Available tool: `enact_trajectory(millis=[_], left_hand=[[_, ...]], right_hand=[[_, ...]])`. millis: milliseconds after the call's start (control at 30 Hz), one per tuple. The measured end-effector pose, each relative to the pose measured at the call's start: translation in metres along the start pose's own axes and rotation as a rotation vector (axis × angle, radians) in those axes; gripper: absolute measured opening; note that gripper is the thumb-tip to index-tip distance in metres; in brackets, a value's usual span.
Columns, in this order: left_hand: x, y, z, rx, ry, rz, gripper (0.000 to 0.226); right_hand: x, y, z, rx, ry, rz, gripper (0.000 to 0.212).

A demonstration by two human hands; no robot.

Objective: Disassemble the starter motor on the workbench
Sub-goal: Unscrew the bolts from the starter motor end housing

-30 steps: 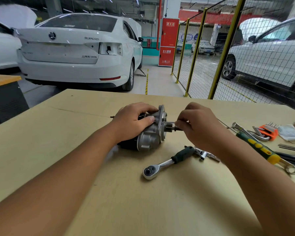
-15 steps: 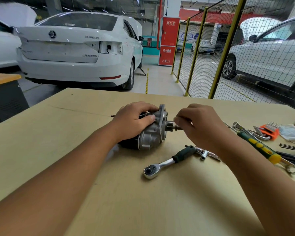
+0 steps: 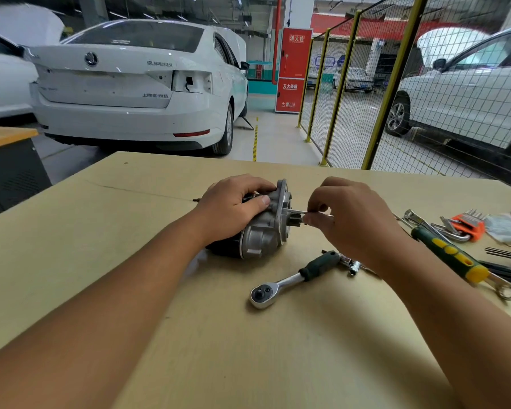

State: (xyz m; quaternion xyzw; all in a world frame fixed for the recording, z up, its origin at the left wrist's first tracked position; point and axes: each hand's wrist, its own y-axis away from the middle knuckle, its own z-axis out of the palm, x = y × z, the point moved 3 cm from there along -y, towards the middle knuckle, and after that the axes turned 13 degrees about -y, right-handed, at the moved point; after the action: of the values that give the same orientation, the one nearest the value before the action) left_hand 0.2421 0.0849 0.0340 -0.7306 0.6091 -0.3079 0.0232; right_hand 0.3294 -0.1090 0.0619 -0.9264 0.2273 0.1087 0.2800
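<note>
Starter motor (image 3: 263,228): mid-desk, on its side, clamped by left hand (image 3: 233,208) against twisting. Right hand (image 3: 348,219): fingers pinching thin tool at flange bolt. Ratchet (image 3: 292,278) parked near, within reach.

"SUPERB" on the white car's boot lid (image 3: 159,64); "119" on the red cabinet (image 3: 288,104).

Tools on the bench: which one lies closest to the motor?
The ratchet wrench with the dark grip, lying just in front of the starter motor. The green-and-yellow screwdriver and orange hex key set lie farther right.
</note>
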Motion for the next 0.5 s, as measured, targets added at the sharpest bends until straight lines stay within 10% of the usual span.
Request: enact_trajectory(millis=[500], left_hand=[[0.0029, 0.0018, -0.0018, -0.014, -0.017, 0.019, 0.047]], right_hand=[[0.0033, -0.0014, 0.0022, 0.009, 0.074, 0.002, 0.014]])
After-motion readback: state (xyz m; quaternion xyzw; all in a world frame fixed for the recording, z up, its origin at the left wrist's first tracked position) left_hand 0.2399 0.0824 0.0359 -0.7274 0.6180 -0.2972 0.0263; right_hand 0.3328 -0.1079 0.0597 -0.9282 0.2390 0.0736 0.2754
